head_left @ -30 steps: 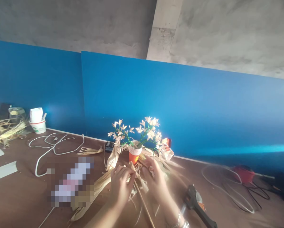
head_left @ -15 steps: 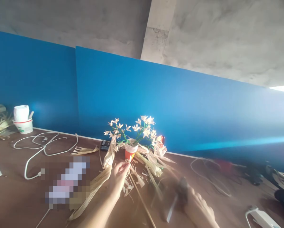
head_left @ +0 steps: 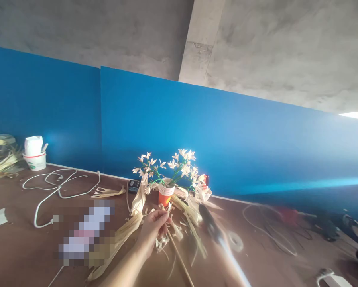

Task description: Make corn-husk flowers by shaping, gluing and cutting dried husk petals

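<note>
My left hand [head_left: 155,226] is closed in a pinch on a small pale piece of corn husk [head_left: 169,208], just in front of an orange paper cup [head_left: 165,197]. From under those fingers a thin tan stick [head_left: 179,252] runs toward me; whether it is held too I cannot tell. My right hand [head_left: 227,255] is smeared by motion, beside a dark tool [head_left: 210,223] with a pale, stick-like streak behind it, apparently a glue gun. White husk flowers [head_left: 183,161] on green stems stand in the stacked cups. Dried corn husks [head_left: 119,239] lie around the cup.
A blue partition [head_left: 173,127] closes off the back of the brown table [head_left: 155,275]. White cable [head_left: 44,201] coils at left near a white tub [head_left: 35,161]. A pixelated patch [head_left: 86,231] covers something on the left. A pale ring [head_left: 235,241] and thin wires [head_left: 268,229] lie at right.
My right hand and the dark tool have swung left and forward, toward the husks. The left hand keeps its pinch near the cup. The whole view has shifted slightly.
</note>
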{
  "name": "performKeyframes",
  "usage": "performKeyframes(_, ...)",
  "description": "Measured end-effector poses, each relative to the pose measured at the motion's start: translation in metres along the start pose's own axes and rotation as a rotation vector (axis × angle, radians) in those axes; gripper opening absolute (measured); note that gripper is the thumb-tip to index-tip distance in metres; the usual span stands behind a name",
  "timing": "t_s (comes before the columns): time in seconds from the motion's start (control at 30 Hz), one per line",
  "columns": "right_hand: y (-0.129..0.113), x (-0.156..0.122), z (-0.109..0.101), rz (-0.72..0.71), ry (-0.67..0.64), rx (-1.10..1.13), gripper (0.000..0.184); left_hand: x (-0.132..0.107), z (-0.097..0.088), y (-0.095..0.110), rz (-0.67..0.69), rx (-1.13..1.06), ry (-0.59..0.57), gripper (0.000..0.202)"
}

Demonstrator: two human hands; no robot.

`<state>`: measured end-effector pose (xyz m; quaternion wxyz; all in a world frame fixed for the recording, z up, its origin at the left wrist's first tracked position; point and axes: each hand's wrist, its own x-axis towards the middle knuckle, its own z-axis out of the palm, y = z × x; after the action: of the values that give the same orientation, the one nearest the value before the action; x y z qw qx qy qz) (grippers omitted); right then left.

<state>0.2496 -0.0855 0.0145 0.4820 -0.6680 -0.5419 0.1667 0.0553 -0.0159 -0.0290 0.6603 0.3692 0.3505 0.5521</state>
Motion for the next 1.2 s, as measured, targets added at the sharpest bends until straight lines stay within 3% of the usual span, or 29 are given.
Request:
performKeyframes(0.17,-0.036,0.002,0.051,0.080,-0.234,0.473,0.025,-0.010,0.004,0.006,-0.118,-0.083,-0.135,0.039)
performKeyframes(0.3,-0.046,0.008,0.063,0.179,-0.280,0.656,0.021,-0.015,0.007,0.010,-0.151,-0.184,-0.152,0.036)
performKeyframes(0.47,-0.038,0.012,0.063,0.197,-0.314,0.620,0.015,-0.015,0.006,0.009,-0.183,-0.200,-0.186,0.037)
performKeyframes(0.67,-0.039,0.013,0.062,0.232,-0.243,0.479,0.017,-0.017,0.005,0.008,-0.215,-0.153,-0.209,0.036)
performKeyframes(0.83,-0.043,0.014,0.059,0.324,-0.278,0.548,0.022,-0.013,0.001,0.007,-0.203,-0.081,-0.213,0.036)
performKeyframes(1.0,-0.042,0.015,0.059,0.312,-0.293,0.633,0.023,-0.012,0.002,0.008,-0.184,-0.075,-0.166,0.038)
performKeyframes(1.2,-0.038,0.018,0.063,0.219,-0.268,0.533,0.017,-0.012,0.001,0.006,-0.186,-0.022,-0.200,0.034)
